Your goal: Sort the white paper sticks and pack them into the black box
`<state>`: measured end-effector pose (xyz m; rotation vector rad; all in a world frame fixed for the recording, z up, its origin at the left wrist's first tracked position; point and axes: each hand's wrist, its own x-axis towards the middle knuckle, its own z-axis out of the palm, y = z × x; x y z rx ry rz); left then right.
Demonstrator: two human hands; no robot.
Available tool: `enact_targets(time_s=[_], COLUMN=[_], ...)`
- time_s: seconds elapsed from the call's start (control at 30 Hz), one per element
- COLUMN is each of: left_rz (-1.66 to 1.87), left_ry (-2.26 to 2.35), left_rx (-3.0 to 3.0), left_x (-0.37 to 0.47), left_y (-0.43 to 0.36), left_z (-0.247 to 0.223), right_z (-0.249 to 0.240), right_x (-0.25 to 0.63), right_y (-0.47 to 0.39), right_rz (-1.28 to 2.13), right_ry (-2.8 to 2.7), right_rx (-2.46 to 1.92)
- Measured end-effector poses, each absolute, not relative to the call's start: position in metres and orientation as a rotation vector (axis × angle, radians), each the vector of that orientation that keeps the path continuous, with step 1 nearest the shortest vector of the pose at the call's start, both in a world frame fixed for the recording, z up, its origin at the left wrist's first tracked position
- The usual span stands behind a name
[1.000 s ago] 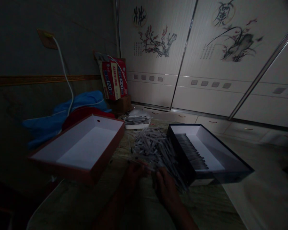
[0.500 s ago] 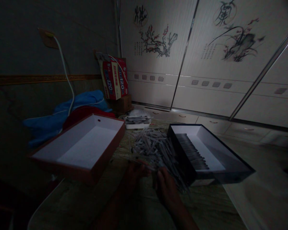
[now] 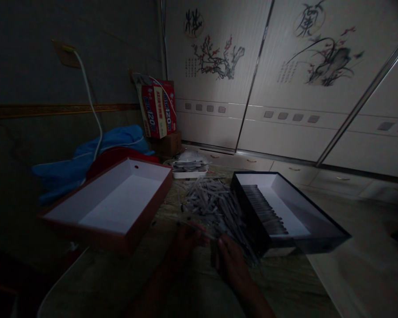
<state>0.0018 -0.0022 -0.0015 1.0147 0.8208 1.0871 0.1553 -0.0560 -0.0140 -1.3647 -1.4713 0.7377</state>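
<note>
In the dim head view, my left hand (image 3: 185, 242) is closed around a thin pen-like stick (image 3: 199, 228) slanting across in front of me. My right hand (image 3: 231, 258) is closed at the stick's right end, its thumb on top; a dark piece (image 3: 214, 251) shows beside its fingers, too dim to name. Just beyond my hands lies a loose heap of slim, clear-barrelled pens (image 3: 207, 196). To the right, a black-sided box (image 3: 295, 212) with a white inside holds a row of similar pens (image 3: 265, 210) with dark ends, laid side by side.
A red-brown open box (image 3: 109, 198) with a white inside stands at left. Behind the heap is a white tray (image 3: 190, 174) with more pens and a plastic bag. Blue cloth (image 3: 119, 139), a red carton (image 3: 157, 108) and white sliding doors (image 3: 212, 123) are farther back.
Both hands have shifted only slightly, the right one a little lower. The stick stays between them, and the boxes and heap look the same.
</note>
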Motion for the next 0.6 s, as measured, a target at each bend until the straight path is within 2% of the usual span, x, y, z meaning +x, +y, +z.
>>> enact_targets(time_s=[0.27,0.37,0.6], left_rz=[1.038,1.002,1.164], left_ry=[0.856,0.923,1.354], left_rx=[1.298,1.406,1.54], left_x=[0.004,0.007,0.002], left_y=[-0.001,-0.004,0.006], left_z=[-0.009,-0.011,0.012], right_z=[-0.023,-0.032,-0.028], right_x=[0.155,0.153,0.157], right_y=[-0.053,-0.051,-0.046], right_rz=[0.413,0.423,0.387], right_ry=[-1.692,-1.783,-1.521], right_rx=[-1.373,-1.307,-1.528])
